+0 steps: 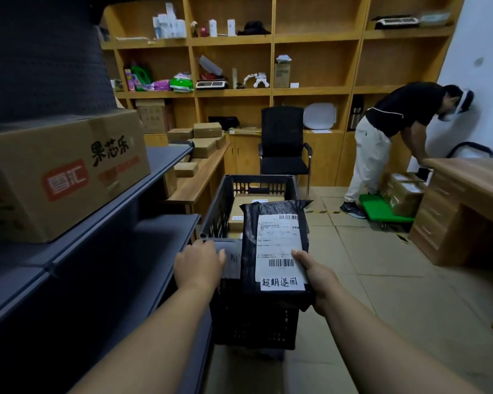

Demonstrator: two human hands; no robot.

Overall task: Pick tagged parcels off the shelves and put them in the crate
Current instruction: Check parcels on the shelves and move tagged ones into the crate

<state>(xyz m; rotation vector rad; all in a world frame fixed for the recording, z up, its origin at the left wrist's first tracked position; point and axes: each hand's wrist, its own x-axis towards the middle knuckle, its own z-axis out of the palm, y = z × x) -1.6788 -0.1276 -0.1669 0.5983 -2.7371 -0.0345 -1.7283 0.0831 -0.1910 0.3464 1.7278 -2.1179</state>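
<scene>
My right hand (pixel 315 275) grips a black plastic parcel (pixel 273 245) by its lower right corner, thumb on its white barcode label with handwritten characters. The parcel hangs upright over the near end of the black slatted crate (pixel 256 183), which stands on the floor. A cardboard parcel (pixel 244 209) with a label lies inside the crate. My left hand (pixel 199 264) rests on the crate's near left rim, over another dark parcel with a pale tag (pixel 232 258); I cannot tell whether its fingers hold it.
Dark metal shelves (pixel 103 240) run along my left, with a large printed carton (pixel 63 172) on the upper one. A wooden bench with small boxes (pixel 202 166), a black chair (pixel 283 143), and wall shelving stand behind. A person (pixel 387 137) bends over boxes on a green trolley (pixel 382 209) beside a desk (pixel 467 200).
</scene>
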